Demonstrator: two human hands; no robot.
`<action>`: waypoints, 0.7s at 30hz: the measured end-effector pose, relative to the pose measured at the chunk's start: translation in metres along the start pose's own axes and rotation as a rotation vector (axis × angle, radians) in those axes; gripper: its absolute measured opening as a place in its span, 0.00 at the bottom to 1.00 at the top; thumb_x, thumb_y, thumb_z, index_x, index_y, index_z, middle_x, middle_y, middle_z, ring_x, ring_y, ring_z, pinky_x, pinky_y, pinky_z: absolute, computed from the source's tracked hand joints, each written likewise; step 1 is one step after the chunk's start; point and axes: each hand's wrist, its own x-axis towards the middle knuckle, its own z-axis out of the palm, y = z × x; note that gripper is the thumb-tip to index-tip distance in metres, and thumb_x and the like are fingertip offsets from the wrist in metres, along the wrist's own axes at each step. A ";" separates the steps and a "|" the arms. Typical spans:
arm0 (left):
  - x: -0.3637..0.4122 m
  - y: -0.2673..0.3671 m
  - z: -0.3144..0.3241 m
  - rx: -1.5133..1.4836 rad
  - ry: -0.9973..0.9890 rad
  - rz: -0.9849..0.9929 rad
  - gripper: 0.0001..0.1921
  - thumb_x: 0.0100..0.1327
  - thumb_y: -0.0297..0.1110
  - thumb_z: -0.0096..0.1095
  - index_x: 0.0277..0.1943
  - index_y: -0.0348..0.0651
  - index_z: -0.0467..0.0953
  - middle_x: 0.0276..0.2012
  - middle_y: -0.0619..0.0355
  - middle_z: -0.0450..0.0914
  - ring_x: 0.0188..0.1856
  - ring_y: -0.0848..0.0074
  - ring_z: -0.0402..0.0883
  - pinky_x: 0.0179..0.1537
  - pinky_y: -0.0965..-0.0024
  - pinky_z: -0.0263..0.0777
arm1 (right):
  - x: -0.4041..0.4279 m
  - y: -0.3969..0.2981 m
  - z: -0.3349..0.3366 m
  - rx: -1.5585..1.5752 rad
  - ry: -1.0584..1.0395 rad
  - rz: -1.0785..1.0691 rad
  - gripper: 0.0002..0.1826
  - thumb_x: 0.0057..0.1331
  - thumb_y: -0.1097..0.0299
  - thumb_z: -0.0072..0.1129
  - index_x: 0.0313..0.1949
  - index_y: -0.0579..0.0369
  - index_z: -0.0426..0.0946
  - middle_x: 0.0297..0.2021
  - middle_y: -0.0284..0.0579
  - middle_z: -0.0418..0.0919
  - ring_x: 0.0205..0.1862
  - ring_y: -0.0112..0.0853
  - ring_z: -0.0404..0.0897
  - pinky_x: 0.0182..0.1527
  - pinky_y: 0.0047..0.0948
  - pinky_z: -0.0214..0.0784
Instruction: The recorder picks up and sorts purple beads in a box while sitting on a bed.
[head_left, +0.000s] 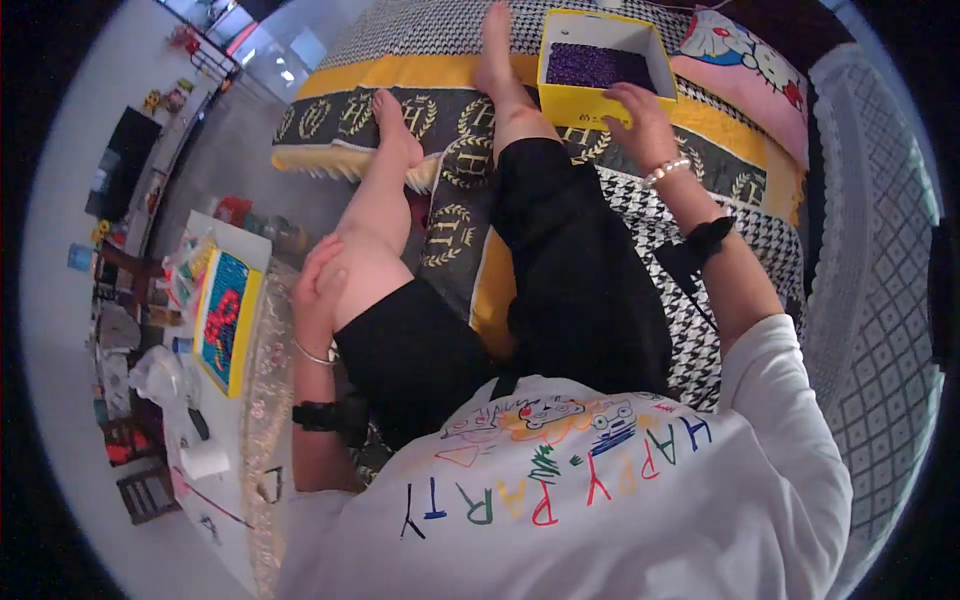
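At the top right, my right hand (643, 127) is at the near edge of a yellow cardboard box (577, 109), thumb and fingers apart; whether it grips the wall I cannot tell. Small dark purple beads (592, 67) cover the box's bottom. My left hand (319, 289) rests on my bare left knee, holding nothing. The box stands on the patterned sofa or bed cover beside my right foot. Left of my left hand, a second yellow box (244, 337) on the side table holds blue-green beads (229, 277) and a red beaded piece (223, 315).
A pink cartoon pillow (780, 120) lies right of the purple-bead box. On the cloth-edged table (225, 502) at left are a white paper roll (204, 459) and a clear plastic bag (159, 375). A lace-like white curtain (877, 262) hangs at right.
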 end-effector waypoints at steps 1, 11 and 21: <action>0.001 0.001 0.001 -0.011 -0.001 0.001 0.17 0.58 0.24 0.58 0.51 0.36 0.76 0.59 0.49 0.72 0.66 0.64 0.65 0.68 0.63 0.52 | -0.003 -0.019 0.001 0.084 -0.008 -0.019 0.19 0.54 0.69 0.64 0.47 0.52 0.77 0.47 0.47 0.77 0.53 0.45 0.73 0.57 0.40 0.66; -0.005 0.044 -0.001 -0.007 -0.020 0.024 0.17 0.58 0.25 0.59 0.51 0.35 0.75 0.58 0.49 0.72 0.63 0.65 0.68 0.66 0.63 0.55 | -0.035 -0.143 0.047 0.311 -0.448 -0.140 0.17 0.52 0.60 0.64 0.41 0.48 0.80 0.42 0.44 0.79 0.50 0.43 0.76 0.52 0.41 0.69; 0.008 0.042 0.011 0.111 -0.058 -0.032 0.17 0.60 0.26 0.59 0.53 0.33 0.74 0.59 0.49 0.72 0.63 0.65 0.67 0.66 0.64 0.55 | -0.041 -0.120 0.059 0.524 -0.681 -0.071 0.17 0.57 0.58 0.61 0.44 0.49 0.80 0.42 0.50 0.81 0.46 0.46 0.79 0.51 0.41 0.70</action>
